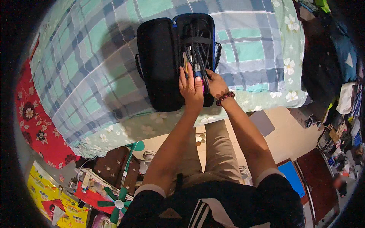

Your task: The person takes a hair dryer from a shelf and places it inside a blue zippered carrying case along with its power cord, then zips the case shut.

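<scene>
An open black zippered case (159, 65) lies on a bed covered with a plaid sheet. Its right half holds black cables (201, 48) under an elastic strap (196, 40), with slim tools beside them, one having a blue handle (197, 73). My left hand (192, 88) rests on these things with fingers stretched toward the strap; whether it grips any is unclear. My right hand (216, 84), a beaded bracelet at its wrist, is at the case's right edge, its fingertips at the black cable bundle; its hold is partly hidden.
The plaid sheet (248, 51) spreads around the case over a floral cover. At the lower left stand a green-bladed fan (119, 204) and a cluttered shelf with a red surface. Dark clothing and mixed items crowd the right side. A blue panel (292, 178) is at the lower right.
</scene>
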Demonstrator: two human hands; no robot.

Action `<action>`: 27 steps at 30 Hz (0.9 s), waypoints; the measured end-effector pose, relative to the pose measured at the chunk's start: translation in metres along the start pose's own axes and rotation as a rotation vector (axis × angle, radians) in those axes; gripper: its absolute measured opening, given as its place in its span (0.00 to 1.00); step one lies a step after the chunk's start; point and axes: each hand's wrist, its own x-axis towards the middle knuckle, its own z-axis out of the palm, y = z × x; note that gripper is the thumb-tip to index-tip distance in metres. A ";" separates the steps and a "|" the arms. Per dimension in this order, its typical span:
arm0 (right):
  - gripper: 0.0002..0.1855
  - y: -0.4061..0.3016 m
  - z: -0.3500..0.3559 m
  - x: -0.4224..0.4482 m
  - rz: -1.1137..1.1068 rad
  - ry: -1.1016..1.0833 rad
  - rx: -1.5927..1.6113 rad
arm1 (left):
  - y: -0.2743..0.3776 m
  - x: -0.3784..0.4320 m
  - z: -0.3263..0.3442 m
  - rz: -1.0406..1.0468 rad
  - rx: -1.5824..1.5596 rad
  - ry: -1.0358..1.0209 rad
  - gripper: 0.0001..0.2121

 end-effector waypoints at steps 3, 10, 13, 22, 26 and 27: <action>0.23 -0.009 -0.002 -0.012 -0.010 0.064 0.079 | -0.003 0.001 -0.005 0.003 0.006 -0.049 0.27; 0.21 -0.035 -0.002 -0.035 0.091 0.260 0.092 | 0.004 0.000 -0.012 0.058 -0.032 -0.070 0.32; 0.21 -0.041 -0.005 -0.038 0.113 0.218 0.042 | 0.006 0.003 -0.022 0.070 0.116 -0.109 0.33; 0.14 -0.029 -0.006 -0.038 -0.237 0.506 -0.051 | 0.008 0.014 -0.041 -0.033 0.098 -0.102 0.29; 0.13 -0.006 0.000 -0.031 -0.204 0.432 0.113 | -0.007 0.022 -0.048 -0.211 -0.135 -0.213 0.24; 0.13 -0.007 0.004 -0.032 -0.186 0.434 0.160 | -0.019 0.022 -0.047 -0.193 -0.275 -0.195 0.23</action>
